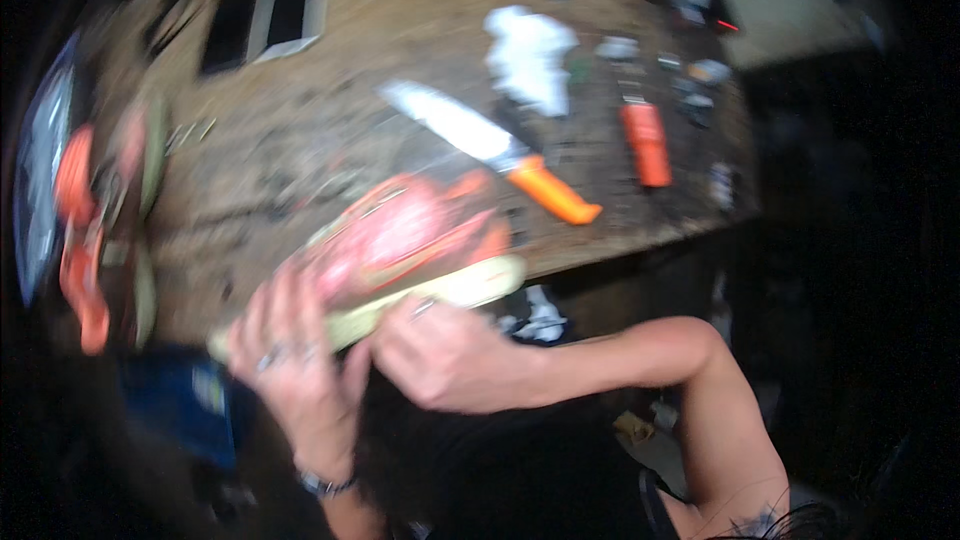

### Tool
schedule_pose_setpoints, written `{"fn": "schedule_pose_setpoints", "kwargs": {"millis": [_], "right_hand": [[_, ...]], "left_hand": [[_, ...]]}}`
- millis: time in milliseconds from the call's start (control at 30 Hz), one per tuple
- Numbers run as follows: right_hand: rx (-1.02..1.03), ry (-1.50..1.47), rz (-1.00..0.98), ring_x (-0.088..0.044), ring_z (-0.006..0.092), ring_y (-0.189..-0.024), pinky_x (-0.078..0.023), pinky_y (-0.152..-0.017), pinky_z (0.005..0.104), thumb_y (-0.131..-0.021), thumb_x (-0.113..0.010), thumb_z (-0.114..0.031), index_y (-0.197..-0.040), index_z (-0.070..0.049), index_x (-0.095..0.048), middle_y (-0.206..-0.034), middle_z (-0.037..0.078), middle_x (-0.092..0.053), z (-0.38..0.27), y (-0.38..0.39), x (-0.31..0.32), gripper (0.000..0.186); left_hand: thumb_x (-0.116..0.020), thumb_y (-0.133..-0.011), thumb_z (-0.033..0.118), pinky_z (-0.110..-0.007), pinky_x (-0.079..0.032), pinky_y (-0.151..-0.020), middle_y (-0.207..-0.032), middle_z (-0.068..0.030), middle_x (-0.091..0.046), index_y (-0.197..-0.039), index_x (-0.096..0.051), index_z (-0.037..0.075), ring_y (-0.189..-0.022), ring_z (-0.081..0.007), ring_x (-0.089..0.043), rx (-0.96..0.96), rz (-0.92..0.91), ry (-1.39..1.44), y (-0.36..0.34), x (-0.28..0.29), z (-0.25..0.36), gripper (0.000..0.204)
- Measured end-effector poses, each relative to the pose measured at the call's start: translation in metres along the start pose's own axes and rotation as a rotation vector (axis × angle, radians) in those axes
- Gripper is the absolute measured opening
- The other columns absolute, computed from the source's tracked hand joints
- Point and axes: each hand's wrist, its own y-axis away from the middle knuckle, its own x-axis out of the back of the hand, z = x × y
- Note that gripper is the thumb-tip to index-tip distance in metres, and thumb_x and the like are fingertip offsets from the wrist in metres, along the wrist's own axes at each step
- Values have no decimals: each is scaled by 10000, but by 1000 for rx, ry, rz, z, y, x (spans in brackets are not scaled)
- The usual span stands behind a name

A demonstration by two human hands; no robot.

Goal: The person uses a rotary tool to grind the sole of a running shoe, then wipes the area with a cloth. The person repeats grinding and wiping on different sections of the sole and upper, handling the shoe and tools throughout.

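A pink and orange shoe (pixel 385 230) with a pale yellow sole (pixel 465 285) lies tilted at the near edge of the wooden workbench, smeared by motion. My left hand (pixel 295 340) is closed around its left end, fingers over the upper and thumb below by the sole. Against the lower edge of the sole, my right hand (pixel 445 355) is closed with the fingers bent in. Whether that hand also pinches something small is hidden. Just beyond the shoe lies a large knife (pixel 455 125) with an orange handle, its blade pointing to the far left.
A tool with an orange-red handle (pixel 647 145) and crumpled white material (pixel 530 55) lie on the bench (pixel 330 110) at right. Orange-handled tools (pixel 82 240) lie at far left, near olive strips (pixel 153 155). Dark flat rectangular objects (pixel 265 18) are at the back.
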Motion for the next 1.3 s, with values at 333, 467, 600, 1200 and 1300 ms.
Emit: {"fn": "schedule_pose_setpoints", "kwargs": {"millis": [333,467,600,1200,1300], "right_hand": [[-864,72,383,-725,305,-877,-577,-791,395,-909,-680,-38,-981,6,-739,-948,156,-728,157,189,142,103],[-1333,307,602,-742,236,-908,-563,-840,365,-870,-728,-25,-1038,6,-765,-933,157,-762,270,338,196,175],[-1505,253,318,-762,290,-905,-568,-841,379,-845,-727,-11,-1023,-4,-779,-905,198,-765,340,427,199,185],[-1457,189,308,-720,231,-1108,-536,-980,364,-947,-710,-126,-1250,33,-714,-1192,149,-770,388,507,206,342],[-1378,61,368,-681,179,-1059,-535,-968,320,-983,-649,-19,-1224,36,-703,-1139,86,-735,384,489,230,253]], "left_hand": [[-752,-939,535,-498,-585,-923,-1251,-231,-684,-1423,-576,3,-1107,-383,-685,-292,166,-115,-20,29,-13,740],[-830,-869,425,-506,-567,-1010,-1303,-243,-669,-1370,-632,-31,-1181,-380,-672,-233,94,-59,-32,32,-13,707],[-866,-822,244,-472,-546,-1052,-1319,-236,-656,-1391,-606,-49,-1207,-361,-656,-219,32,55,-36,34,-5,691],[-839,-746,414,-510,-357,-1164,-1465,-215,-566,-1462,-583,30,-1375,-407,-504,86,-66,-6,3,20,-33,852],[-840,-748,506,-526,-363,-1132,-1372,-189,-583,-1395,-627,73,-1288,-407,-530,66,-5,23,1,22,-31,807]]}}
